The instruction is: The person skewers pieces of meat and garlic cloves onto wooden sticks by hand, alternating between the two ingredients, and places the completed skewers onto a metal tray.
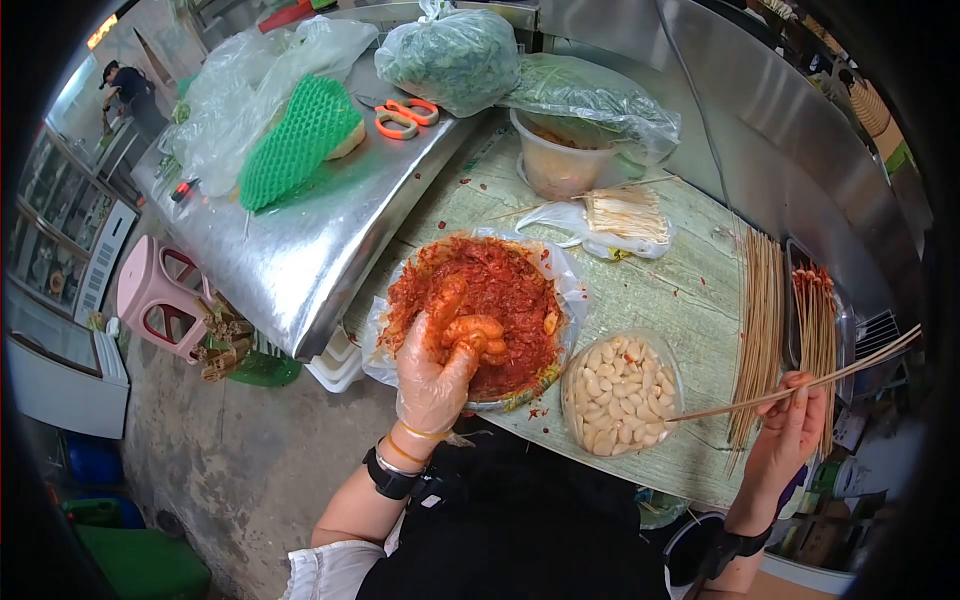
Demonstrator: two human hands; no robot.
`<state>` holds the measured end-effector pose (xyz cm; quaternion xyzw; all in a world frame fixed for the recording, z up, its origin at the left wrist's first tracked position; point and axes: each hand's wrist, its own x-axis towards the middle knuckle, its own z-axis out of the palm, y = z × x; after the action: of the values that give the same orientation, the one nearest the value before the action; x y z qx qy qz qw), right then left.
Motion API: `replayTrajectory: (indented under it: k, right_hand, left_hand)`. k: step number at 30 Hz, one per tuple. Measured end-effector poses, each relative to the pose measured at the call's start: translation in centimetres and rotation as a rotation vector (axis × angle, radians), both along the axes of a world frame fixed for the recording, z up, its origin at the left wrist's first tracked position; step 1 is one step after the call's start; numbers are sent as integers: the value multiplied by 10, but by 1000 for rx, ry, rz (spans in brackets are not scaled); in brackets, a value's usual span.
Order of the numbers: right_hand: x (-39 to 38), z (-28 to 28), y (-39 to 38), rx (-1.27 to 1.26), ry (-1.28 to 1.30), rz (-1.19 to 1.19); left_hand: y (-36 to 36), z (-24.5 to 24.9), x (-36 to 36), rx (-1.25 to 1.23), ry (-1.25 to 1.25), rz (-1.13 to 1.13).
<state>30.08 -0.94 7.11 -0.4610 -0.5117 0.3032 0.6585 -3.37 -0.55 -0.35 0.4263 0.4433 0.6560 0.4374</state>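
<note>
My left hand (445,350), in a clear glove smeared with red paste, is over a lined bowl of red chopped mix (520,290). Its fingers are curled together; what they hold, if anything, is hidden by the paste. At the right, my right hand (790,425) is bare and pinches thin wooden skewers (850,378), whose tips point left toward a clear tub of peeled white cloves (622,393). Beyond that hand stand loose skewers (760,310) and a tray with red-tipped skewers (815,300).
A steel table (300,270) bears orange scissors (405,118), green foam netting (300,140) and plastic bags. Bagged greens (450,60), a white tub (560,160) and short sticks (625,215) are at the back. A pink stool (155,300) and a distant person (130,90) are left.
</note>
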Motion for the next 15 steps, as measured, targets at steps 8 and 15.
replayTrajectory:
  k: [8, 15]
  right_hand:
    - [-5, -3, 0, -9, 28, 22]
    - [-8, -5, 0, -16, 46, 19]
  left_hand:
    - [0, 1, 1, 8, 27, 3]
    - [3, -7, -3, 5, 116, 13]
